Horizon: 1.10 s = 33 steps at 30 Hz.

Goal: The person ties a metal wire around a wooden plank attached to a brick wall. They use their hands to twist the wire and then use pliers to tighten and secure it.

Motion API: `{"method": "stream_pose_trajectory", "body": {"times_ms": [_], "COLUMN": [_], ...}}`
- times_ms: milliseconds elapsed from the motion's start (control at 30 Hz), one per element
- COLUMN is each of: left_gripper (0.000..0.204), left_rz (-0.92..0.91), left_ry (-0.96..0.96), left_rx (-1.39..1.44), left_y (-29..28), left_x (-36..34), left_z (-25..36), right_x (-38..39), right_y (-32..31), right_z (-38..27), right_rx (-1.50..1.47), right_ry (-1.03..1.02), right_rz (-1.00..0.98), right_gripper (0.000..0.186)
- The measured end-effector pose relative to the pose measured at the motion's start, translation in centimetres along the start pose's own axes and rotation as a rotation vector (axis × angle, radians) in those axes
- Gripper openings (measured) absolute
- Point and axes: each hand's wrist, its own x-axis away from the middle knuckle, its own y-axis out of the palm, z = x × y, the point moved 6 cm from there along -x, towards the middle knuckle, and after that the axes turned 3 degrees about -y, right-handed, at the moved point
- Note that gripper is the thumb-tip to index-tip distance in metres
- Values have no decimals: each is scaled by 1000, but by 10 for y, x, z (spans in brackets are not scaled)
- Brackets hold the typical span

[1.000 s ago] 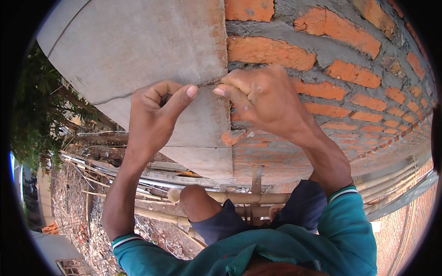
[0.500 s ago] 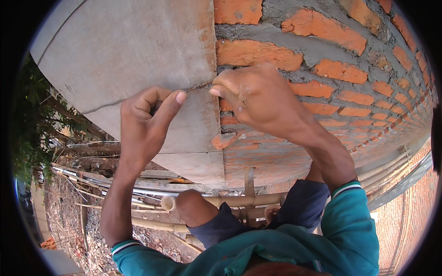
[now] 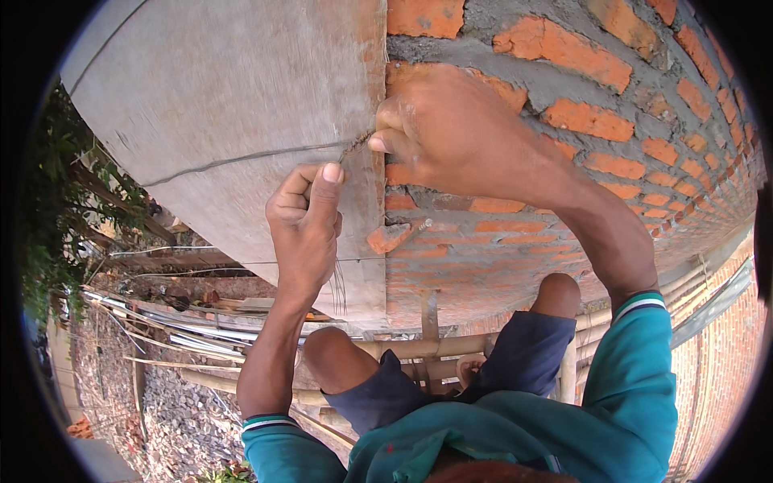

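My left hand (image 3: pixel 304 233) is closed, pinching a short twisted strand of what looks like thin wire (image 3: pixel 355 147) between thumb and finger. Thin loose strands (image 3: pixel 338 286) hang below it. My right hand (image 3: pixel 455 133) grips the upper end of the strand with curled fingers, just right of the board's edge and in front of the brick wall (image 3: pixel 588 119). Behind my left hand is a large grey board (image 3: pixel 217 88) with a dark seam across it. A broken brick piece (image 3: pixel 389 237) juts out by the board's edge, beneath my right hand.
Bamboo poles (image 3: pixel 435 348) run below, around my knees and foot. Long strips and pipes (image 3: pixel 177 334) lie at lower left above rubble-strewn ground (image 3: pixel 185 410). Green foliage (image 3: pixel 56 185) borders the left side, and another brick surface (image 3: pixel 708 362) shows at lower right.
My left hand has moved right, closer to my right hand, which has risen a little. The twisted strand now slants more steeply, and loose strands show dangling below my left hand.
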Motion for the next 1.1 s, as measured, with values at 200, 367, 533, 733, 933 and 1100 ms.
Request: {"method": "stream_pose_trajectory", "body": {"times_ms": [200,367,533,733,933,1100], "left_gripper": [27,26,30,32,36,39], "left_rz": [49,35,-79,-74,-169,-219], "left_ry": [-38,-53,-108,-52,-126,-182], "left_rx": [312,352,311,140,430,546], "left_y": [19,12,-3,9,31,58], "left_x": [6,8,19,39,56,66], "left_z": [-14,-6,22,55,57,50], "right_x": [-10,-2,27,47,66,78], "right_y": [-3,-3,10,38,17,5], "right_z": [1,-5,5,-2,-6,-24], "right_rx": [-20,14,-338,-598,-734,-810], "right_ry": [93,-28,246,361,420,356], "right_rz": [-225,-44,94,51,385,341], "right_gripper": [24,21,25,27,30,37]}}
